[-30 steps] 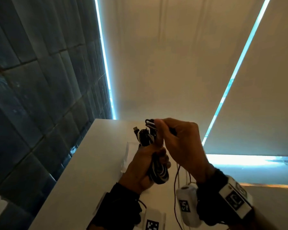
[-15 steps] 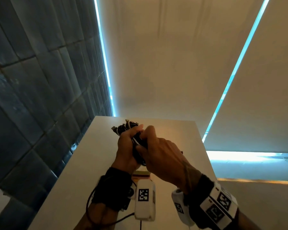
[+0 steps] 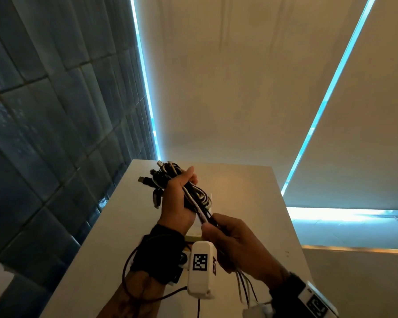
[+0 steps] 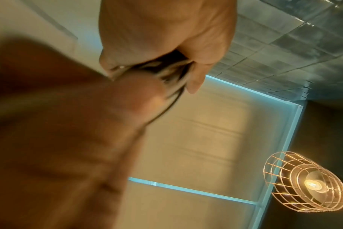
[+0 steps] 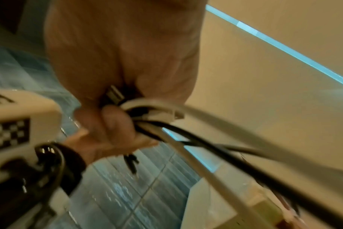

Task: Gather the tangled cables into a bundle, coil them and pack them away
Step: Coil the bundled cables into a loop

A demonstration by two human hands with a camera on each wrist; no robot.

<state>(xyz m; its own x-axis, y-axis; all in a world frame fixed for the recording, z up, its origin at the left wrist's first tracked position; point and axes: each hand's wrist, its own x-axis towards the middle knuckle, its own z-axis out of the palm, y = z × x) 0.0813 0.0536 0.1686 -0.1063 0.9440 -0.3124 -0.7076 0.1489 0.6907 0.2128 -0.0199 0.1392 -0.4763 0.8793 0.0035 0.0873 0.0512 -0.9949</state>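
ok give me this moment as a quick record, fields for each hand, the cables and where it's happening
left hand: left hand grips the cable bundle above the table
right hand: right hand grips the loose strands running out of the bundle
cables: black and white, plug ends sticking out at the far side; some strands hang below the right hand
surface: white table
packed away: not yet
surroundings: dark tiled wall to the left, blinds ahead
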